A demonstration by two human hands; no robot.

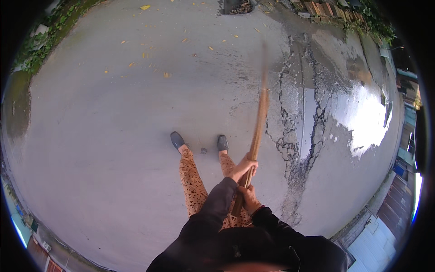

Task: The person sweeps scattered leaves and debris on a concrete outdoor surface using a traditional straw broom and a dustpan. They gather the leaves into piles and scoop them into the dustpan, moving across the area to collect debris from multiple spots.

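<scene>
A long, slightly curved brown wooden stick [258, 127] runs from my waist away over the pavement, its far end thin and smeared by motion. My left hand [244, 167] wraps round it farther up. Below that, closer to my body, my right hand [249, 199] is closed round the same stick near its thick lower end. Both arms wear dark sleeves, and a red band shows at my right wrist. I cannot make out whether the blurred far end touches the ground.
I stand on grey concrete [113, 149] in dark shoes [177, 139]. Yellow leaves [167, 75] lie scattered ahead. To the right are wet, cracked ground and a bright puddle [362, 120]. Stacked bricks or tiles [324, 10] edge the far right; greenery [47, 38] borders the far left.
</scene>
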